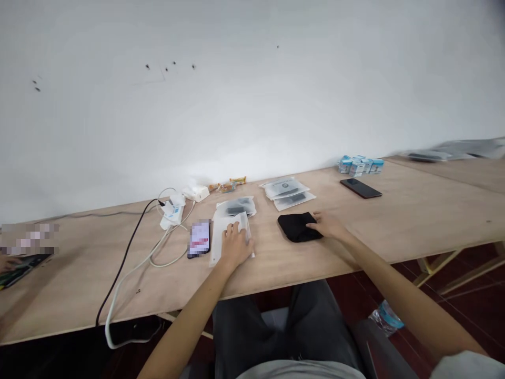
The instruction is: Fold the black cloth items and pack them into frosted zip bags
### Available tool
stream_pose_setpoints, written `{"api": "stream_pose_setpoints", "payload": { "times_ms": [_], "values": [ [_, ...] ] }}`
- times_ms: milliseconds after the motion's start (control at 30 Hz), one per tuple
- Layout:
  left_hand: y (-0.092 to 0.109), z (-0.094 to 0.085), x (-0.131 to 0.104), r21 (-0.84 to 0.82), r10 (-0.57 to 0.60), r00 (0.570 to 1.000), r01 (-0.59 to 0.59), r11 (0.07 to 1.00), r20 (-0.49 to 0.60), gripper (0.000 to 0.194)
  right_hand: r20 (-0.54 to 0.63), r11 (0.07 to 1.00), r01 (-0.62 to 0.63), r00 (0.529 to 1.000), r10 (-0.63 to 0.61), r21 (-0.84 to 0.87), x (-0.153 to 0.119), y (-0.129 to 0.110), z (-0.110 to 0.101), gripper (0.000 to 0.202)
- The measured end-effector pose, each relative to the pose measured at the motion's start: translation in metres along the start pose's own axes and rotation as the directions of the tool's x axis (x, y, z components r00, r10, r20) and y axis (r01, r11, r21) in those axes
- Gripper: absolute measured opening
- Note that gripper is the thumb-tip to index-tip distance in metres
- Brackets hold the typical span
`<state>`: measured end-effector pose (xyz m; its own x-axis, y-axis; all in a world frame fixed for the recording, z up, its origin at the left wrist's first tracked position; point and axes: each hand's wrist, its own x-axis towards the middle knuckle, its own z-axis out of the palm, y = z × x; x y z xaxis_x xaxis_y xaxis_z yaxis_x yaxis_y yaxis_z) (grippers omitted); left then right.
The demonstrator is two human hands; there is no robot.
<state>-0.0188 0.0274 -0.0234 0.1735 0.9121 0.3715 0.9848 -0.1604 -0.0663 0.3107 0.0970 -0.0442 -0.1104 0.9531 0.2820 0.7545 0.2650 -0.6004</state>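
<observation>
My left hand (235,243) rests on a white frosted plastic bag (216,239), its fingers spread over the surface. Just behind that bag lies another frosted bag (244,202) with something dark inside. At the right, my right hand (326,225) holds the right edge of a flat black fabric pouch (295,227), which lies on the wooden table. A stack of frosted bags (286,188) with dark contents sits behind the pouch. Left of my left hand is a phone (199,238) with a lit, blurred-out screen.
White and black cables (130,271) run over the table's front edge, from a power strip (172,211). Small snack packets (238,180), blue-and-white boxes (357,166) and a dark phone (360,188) lie farther back. Another person's hand (10,263) shows at far left.
</observation>
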Motion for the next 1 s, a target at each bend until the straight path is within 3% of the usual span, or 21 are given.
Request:
{"api": "stream_pose_setpoints", "payload": {
  "times_ms": [200, 300, 367, 433, 500, 533, 600, 733, 833, 933, 1000],
  "values": [
    [-0.009, 0.005, 0.002, -0.071, -0.038, 0.999, 0.040, 0.997, 0.028, 0.031, -0.057, 0.971, -0.192, 0.981, 0.186, -0.143, 0.004, 0.033, -0.056, 0.005],
    [-0.010, 0.008, 0.001, -0.110, -0.043, 0.999, 0.046, 0.993, 0.022, 0.030, -0.115, 0.949, -0.263, 0.962, 0.246, -0.172, 0.006, 0.018, -0.067, 0.015],
    [-0.011, 0.008, 0.001, -0.125, -0.044, 0.999, 0.044, 0.991, 0.010, 0.029, -0.118, 0.973, -0.196, 0.976, 0.182, -0.125, 0.006, -0.011, -0.064, 0.024],
    [-0.010, 0.005, 0.001, -0.122, -0.042, 0.999, 0.039, 0.992, -0.018, 0.030, -0.050, 1.000, 0.001, 0.999, -0.001, 0.006, 0.005, -0.044, -0.056, 0.035],
    [-0.005, -0.001, 0.000, -0.108, -0.026, 0.997, 0.019, 0.994, -0.066, 0.032, 0.029, 0.971, 0.209, 0.977, -0.213, 0.115, 0.002, -0.067, -0.048, 0.040],
    [-0.001, -0.004, -0.001, -0.102, -0.007, 0.996, -0.002, 0.995, -0.088, 0.034, 0.033, 0.958, 0.254, 0.965, -0.261, 0.132, 0.001, -0.072, -0.044, 0.041],
    [0.014, -0.012, -0.003, -0.105, 0.060, 0.993, -0.071, 0.992, -0.103, 0.035, 0.008, 0.957, 0.278, 0.960, -0.280, 0.084, 0.000, -0.066, -0.037, 0.041],
    [0.057, -0.019, -0.003, -0.201, 0.240, 0.970, -0.242, 0.949, -0.036, 0.034, 0.009, 0.961, 0.211, 0.977, -0.213, -0.178, 0.003, -0.017, -0.019, 0.037],
    [0.089, -0.014, 0.006, -0.250, 0.278, 0.960, -0.276, 0.928, -0.029, 0.041, 0.043, 0.943, 0.154, 0.988, -0.148, -0.294, 0.002, 0.011, -0.004, 0.042],
    [0.112, -0.010, 0.018, -0.256, 0.296, 0.954, -0.296, 0.920, -0.038, 0.044, 0.032, 0.934, 0.146, 0.989, -0.144, -0.326, 0.001, 0.017, 0.006, 0.044],
    [0.118, -0.010, 0.025, -0.269, 0.301, 0.953, -0.300, 0.915, -0.041, 0.032, 0.019, 0.933, 0.139, 0.990, -0.141, -0.332, 0.001, 0.015, 0.009, 0.039]
  ]
}}
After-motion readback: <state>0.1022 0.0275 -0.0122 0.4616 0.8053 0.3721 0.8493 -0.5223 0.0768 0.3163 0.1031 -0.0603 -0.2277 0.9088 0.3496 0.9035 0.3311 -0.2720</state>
